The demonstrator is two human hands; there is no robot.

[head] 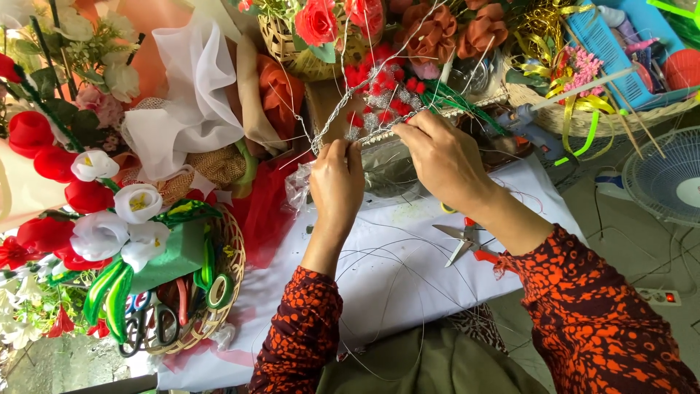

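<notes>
My left hand [337,175] pinches thin silver wire [343,109] near the base of a handmade spray of red and silver beaded flowers [379,91]. My right hand [437,157] grips the same wire stems just to the right, its fingers curled over them. Both hands are held above a white sheet [394,270] spread over the work surface. Loose wire strands [394,255] curl across the sheet toward me. Red-handled scissors [467,244] lie on the sheet under my right forearm.
A wicker basket [226,284] at the left holds scissors, tape rolls and red and white fabric flowers [109,219]. White and orange fabric [197,95] is piled behind. A blue glue gun [532,128], a basket of ribbons [583,87] and a fan [667,179] sit at right.
</notes>
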